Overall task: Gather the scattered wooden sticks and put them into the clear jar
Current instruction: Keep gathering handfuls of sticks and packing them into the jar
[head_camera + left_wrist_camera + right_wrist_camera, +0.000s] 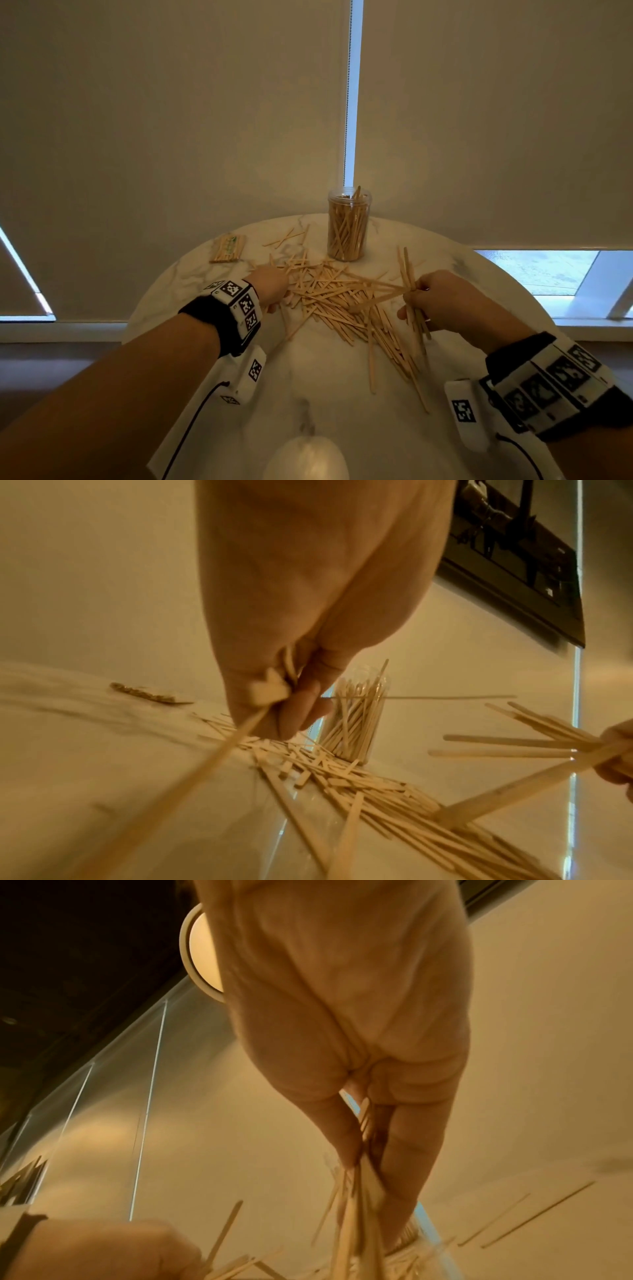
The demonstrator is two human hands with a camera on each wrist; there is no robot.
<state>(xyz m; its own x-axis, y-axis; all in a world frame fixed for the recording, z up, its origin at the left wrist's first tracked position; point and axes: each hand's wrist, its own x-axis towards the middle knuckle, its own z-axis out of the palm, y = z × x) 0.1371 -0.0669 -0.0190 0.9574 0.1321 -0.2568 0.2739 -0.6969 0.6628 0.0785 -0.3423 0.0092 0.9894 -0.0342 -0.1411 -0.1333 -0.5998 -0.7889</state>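
At the lower right of the head view, the right hand (442, 301) squeezes a small bunch of sticks (412, 298), saving them up to drop in together. In the middle, the left hand (270, 284) pinches a few more from the big messy pile (335, 301) on the round table (325, 387). Farther up stands the clear jar (347, 224), open and already quite full, close enough to reach.

sticks (337, 301): pale matt wood; jar (347, 226): clear plastic; table (325, 377): glossy marble

Left hand (270, 286) fingertips lay hidden among the stick pile (342, 301); packet (228, 248) label was too small to read.
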